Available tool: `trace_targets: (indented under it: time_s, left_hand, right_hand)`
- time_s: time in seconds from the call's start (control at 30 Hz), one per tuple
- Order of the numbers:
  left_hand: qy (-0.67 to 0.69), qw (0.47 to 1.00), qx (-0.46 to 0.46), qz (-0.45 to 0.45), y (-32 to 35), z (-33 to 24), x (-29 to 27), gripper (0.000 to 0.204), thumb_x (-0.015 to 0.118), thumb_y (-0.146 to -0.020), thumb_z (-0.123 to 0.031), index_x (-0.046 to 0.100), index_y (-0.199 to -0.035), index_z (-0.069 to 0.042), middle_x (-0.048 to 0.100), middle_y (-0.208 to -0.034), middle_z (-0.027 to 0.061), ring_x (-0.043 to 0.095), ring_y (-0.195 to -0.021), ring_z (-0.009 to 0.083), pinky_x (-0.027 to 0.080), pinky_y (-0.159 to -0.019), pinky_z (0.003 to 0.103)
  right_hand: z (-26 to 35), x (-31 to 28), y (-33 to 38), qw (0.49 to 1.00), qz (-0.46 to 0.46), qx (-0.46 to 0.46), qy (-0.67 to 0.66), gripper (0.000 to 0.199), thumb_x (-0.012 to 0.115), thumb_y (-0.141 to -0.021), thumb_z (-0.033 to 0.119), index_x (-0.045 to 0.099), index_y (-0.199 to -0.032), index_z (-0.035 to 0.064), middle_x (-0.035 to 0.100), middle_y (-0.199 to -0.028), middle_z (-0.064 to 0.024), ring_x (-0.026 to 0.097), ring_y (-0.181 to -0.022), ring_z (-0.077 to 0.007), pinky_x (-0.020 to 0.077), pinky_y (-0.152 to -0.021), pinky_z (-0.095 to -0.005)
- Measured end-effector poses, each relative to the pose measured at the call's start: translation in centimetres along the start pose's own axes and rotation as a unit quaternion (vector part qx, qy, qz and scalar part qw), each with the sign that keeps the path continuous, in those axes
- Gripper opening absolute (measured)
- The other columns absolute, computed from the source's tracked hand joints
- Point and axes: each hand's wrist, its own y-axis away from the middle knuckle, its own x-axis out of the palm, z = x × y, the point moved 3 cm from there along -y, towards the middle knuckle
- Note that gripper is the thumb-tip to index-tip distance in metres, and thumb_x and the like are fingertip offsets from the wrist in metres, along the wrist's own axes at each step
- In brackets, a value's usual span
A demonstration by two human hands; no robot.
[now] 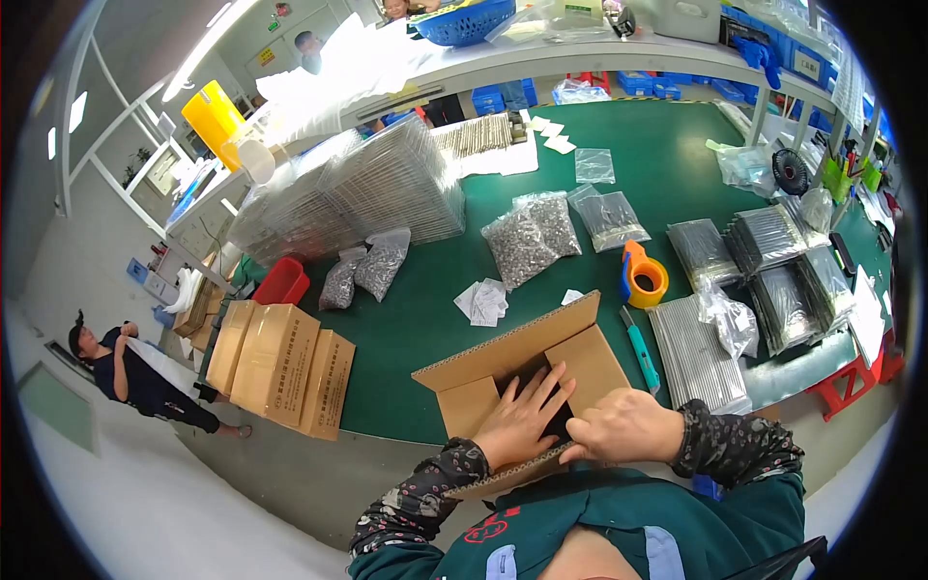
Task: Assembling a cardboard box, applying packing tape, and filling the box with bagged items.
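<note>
An open cardboard box sits at the near edge of the green table, right in front of me, its flaps standing up or folded outward. My left hand reaches over its opening with spread fingers, the fingertips at the far inner flaps. On the near right side, my right hand is curled with its thumb over the near flap, gripping the box there. The inside looks dark and its contents cannot be made out. Just right of the box lie a teal utility knife and an orange tape dispenser.
Bags of small metal parts lie mid-table. Stacked clear plastic trays stand back left, near a red bin and closed cartons. Bundled rods and dark packed bundles lie right. A person stands far left.
</note>
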Motion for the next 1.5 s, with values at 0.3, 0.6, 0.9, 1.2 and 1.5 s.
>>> trace_targets:
  time_s: [0.3,0.6,0.9,1.2,1.5]
  left_hand:
    - [-0.301,0.908,-0.046,-0.289,1.5,5.0,-8.2,0.05,0.056,-0.08,-0.025,0.043,-0.125,-0.009,0.037,-0.133,0.016,0.029,-0.127,0.0338,0.029,-0.094,0.046]
    - [-0.076,0.975,-0.173,-0.114,2.0,3.7,-8.5,0.066,0.062,-0.07,-0.052,0.05,-0.117,-0.007,0.053,-0.119,0.0144,0.048,-0.114,0.0283,0.045,-0.086,0.036]
    - [-0.105,0.98,-0.168,0.017,3.9,0.4,-2.0,0.082,0.047,-0.075,-0.063,0.025,-0.139,-0.016,0.016,-0.144,0.0162,0.013,-0.134,0.0328,0.012,-0.103,0.057]
    - [-0.101,0.982,-0.16,-0.003,4.1,-0.1,-1.8,0.073,0.047,-0.079,-0.057,0.029,-0.137,-0.017,0.018,-0.144,0.0144,0.014,-0.133,0.033,0.011,-0.103,0.057]
    - [0.172,0.853,-0.349,-0.348,8.5,4.1,0.4,0.05,0.052,-0.085,-0.025,0.036,-0.127,-0.003,0.031,-0.133,0.0184,0.026,-0.126,0.0344,0.021,-0.102,0.047]
  right_hand:
    - [-3.5,4.5,-1.7,0.994,0.079,0.066,0.032,0.027,0.051,-0.084,0.037,0.053,-0.084,0.01,0.056,-0.088,-0.0083,0.053,-0.089,-0.023,0.0395,-0.082,-0.0402]
    - [-3.4,4.1,-2.0,0.993,-0.089,-0.022,0.074,0.024,0.058,-0.078,0.028,0.054,-0.092,0.0087,0.053,-0.097,-0.007,0.049,-0.094,-0.0215,0.0396,-0.082,-0.0374]
    - [-2.8,2.1,-0.4,0.98,-0.173,-0.082,0.057,0.033,0.06,-0.072,0.025,0.055,-0.101,0.0085,0.053,-0.1,-0.0089,0.053,-0.09,-0.0238,0.0406,-0.075,-0.0372]
    - [-6.8,5.7,-3.0,0.978,0.064,0.197,0.005,0.06,0.049,-0.08,0.043,0.04,-0.129,0.0091,0.037,-0.13,-0.0213,0.036,-0.12,-0.0355,0.026,-0.098,-0.0485]
    - [-12.3,7.0,0.6,0.926,-0.016,0.297,-0.231,0.061,0.058,-0.079,0.038,0.039,-0.127,0.005,0.036,-0.129,-0.0206,0.037,-0.12,-0.0353,0.0318,-0.099,-0.0414]
